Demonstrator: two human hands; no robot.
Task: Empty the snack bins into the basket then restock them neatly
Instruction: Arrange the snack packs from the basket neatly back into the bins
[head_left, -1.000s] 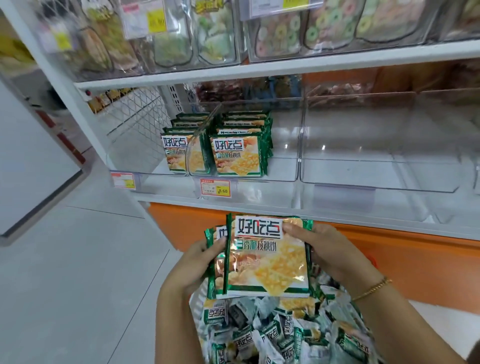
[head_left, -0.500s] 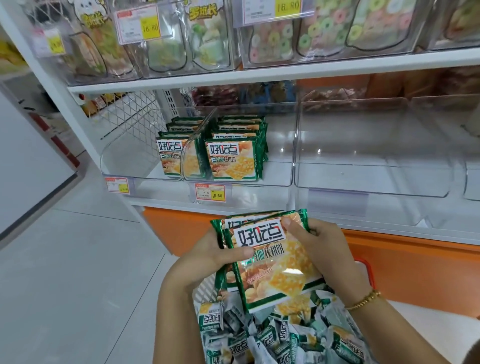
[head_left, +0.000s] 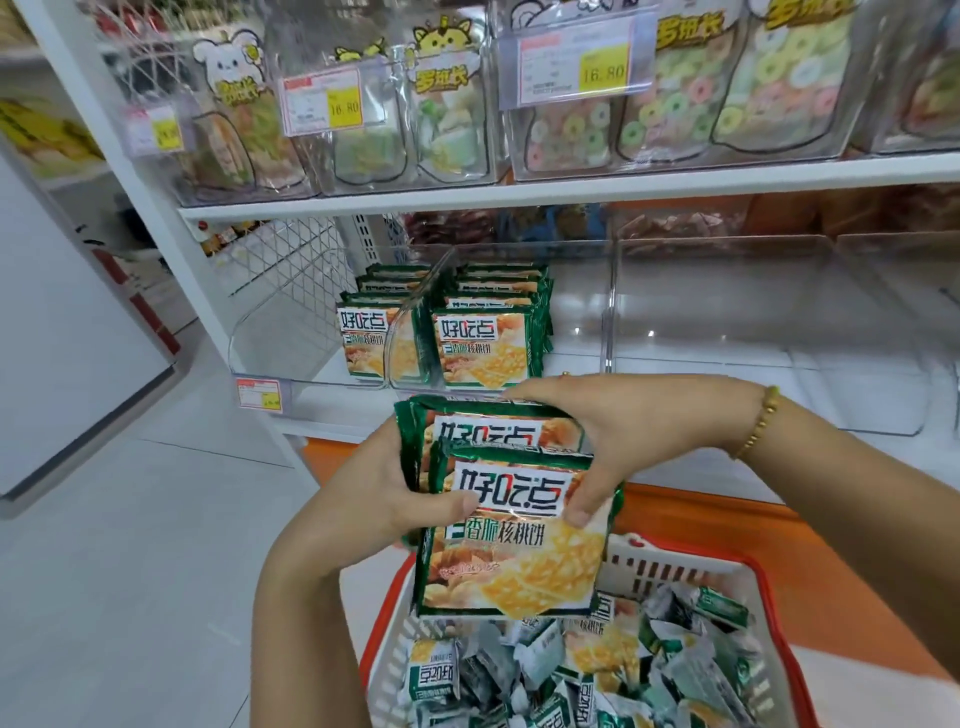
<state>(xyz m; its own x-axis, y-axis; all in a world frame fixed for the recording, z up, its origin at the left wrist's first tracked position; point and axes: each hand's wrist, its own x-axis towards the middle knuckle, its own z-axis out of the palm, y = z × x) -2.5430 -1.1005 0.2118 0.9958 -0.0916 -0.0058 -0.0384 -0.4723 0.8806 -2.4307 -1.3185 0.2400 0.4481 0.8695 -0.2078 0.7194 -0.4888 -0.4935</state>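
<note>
the two green walnut biscuit packets (head_left: 511, 551) have come up since half a second ago: their top edge now overlaps the front lip of the shelf bins, and they have slid apart, the front one lower than the one behind. at far left a red and yellow price tag (head_left: 258, 395) hangs on the shelf edge under the left clear bin (head_left: 291, 332), where a row of the same packets (head_left: 363, 338) stands upright against its right wall. the left hand (head_left: 384, 493) grips the held pair from the left, thumb lying across the front packet's face. above it, the middle bin (head_left: 576, 312) has a second upright row (head_left: 488, 343) at its left side. the right hand (head_left: 639, 431) clasps the pair from the top right, fingers over the back packet's upper edge, thumb pressed on the front one; a gold bead bracelet (head_left: 761, 421) circles that wrist. further right stands another clear bin (head_left: 727, 312). below the hands, the red-rimmed basket (head_left: 769, 582) holds a loose heap of small green and white packets (head_left: 571, 670).
</note>
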